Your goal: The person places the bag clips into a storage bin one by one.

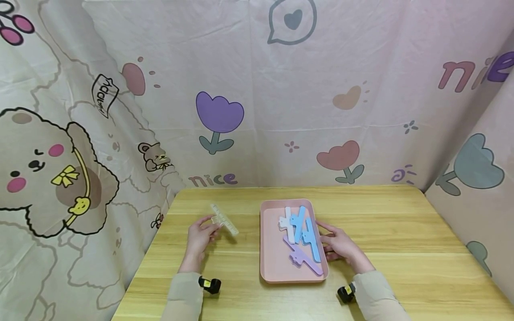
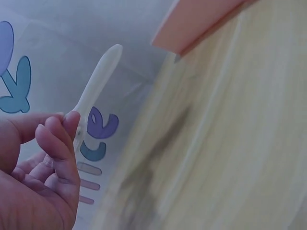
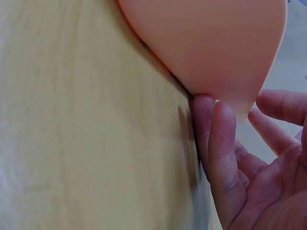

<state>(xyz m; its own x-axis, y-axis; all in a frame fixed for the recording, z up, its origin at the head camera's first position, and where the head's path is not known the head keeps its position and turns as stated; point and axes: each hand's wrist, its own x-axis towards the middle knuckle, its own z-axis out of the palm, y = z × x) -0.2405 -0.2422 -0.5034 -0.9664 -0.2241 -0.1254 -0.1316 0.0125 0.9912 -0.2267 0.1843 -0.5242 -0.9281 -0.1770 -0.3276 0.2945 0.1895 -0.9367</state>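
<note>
My left hand [image 1: 198,238] pinches a clear, whitish bar clip [image 1: 225,220] between thumb and fingertips, holding it above the table left of the tray. Edge-on, the same clip [image 2: 98,79] shows as a slim pale bar in the left wrist view. A pink rectangular tray [image 1: 273,263] lies on the table. Inside it are a white clip [image 1: 289,226], two blue clips [image 1: 298,224] and a purple clip [image 1: 304,256]. My right hand [image 1: 341,245] touches the tray's right outer wall with extended fingers [image 3: 223,143]; none of them shows inside the tray.
The wooden table [image 1: 401,249] extends around the tray. A printed curtain [image 1: 265,89] stands behind the table's back edge and at both sides. A small black device [image 1: 210,285] sits at my left cuff, another black device [image 1: 346,293] at my right cuff.
</note>
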